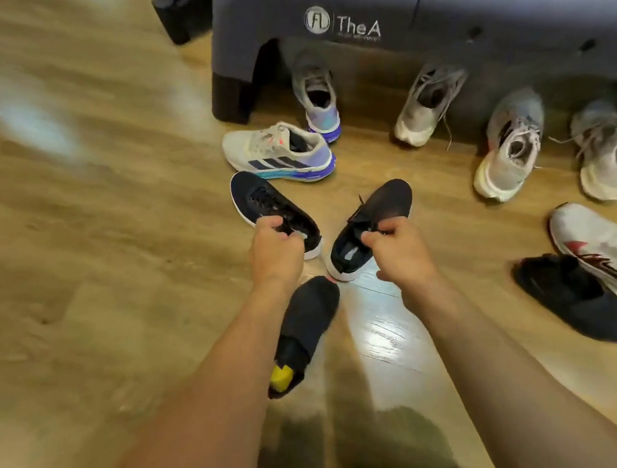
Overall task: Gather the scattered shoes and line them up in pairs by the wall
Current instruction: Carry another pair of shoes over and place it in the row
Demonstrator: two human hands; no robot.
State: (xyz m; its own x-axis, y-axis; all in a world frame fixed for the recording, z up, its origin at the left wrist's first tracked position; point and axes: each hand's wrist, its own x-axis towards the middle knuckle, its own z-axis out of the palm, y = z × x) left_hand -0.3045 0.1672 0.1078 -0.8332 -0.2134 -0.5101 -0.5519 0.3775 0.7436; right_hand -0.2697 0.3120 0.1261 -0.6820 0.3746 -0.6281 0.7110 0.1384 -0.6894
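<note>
- Left hand point(276, 249): fingers curled into the lace area of the left dark sneaker point(256, 197), gripping it near the collar.
- Right hand point(396, 245): fingertips pinching the tongue and laces of the right dark sneaker point(384, 202).
- Both sneakers sit mid-frame over the wooden floor point(86, 220), in front of the grey step bench point(466, 15). Cannot tell whether they are lifted or resting.
- Orientation: soles down. The long axis of the left dark sneaker runs diagonally, toe far-left. The right dark sneaker mirrors it, toe far-right. Heels are close together near the hands and toes are apart, forming a V.
- Black slip-on point(309, 326) lies between the forearms, toe away from the camera. A yellow object point(281, 377) sits at its opening, identity unclear. The left forearm covers one edge.
- Striped trainer point(274, 153) lies crosswise, toe left. Its mate point(316, 94) points under the bench, toe lost in shadow.
- Pale worn shoes point(512, 145) lie to the right, toes toward the bench, details blurred.
- White shoe with red mark point(608, 249) overlaps a black shoe point(584, 302) and is cut off by the right frame edge.
- Small print on the bench is unreadable.
</note>
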